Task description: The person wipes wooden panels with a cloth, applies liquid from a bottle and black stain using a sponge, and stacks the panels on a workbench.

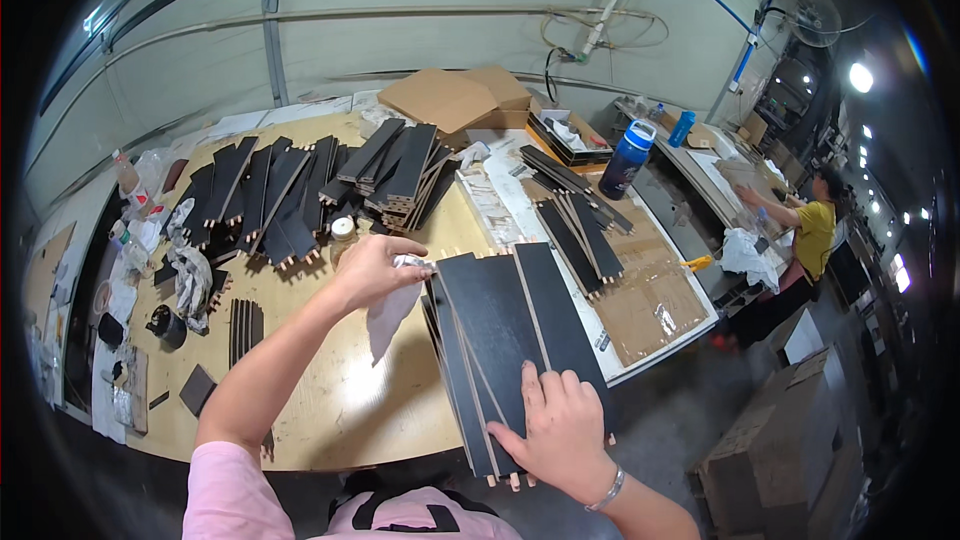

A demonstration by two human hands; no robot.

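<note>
Left hand, fingers clamped on limp white cloth, just beside the far left corner of flat black pegged boards running near–far; right hand, fingers apart, rests on their near part

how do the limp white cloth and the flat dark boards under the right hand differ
Colour: the limp white cloth is pale; the flat dark boards are near black with lighter edges.
Pose: the cloth hangs from the left hand; the boards overlap under the right hand.
Size: the cloth looks smaller than the boards.
Shared: a hand touches each.
</note>
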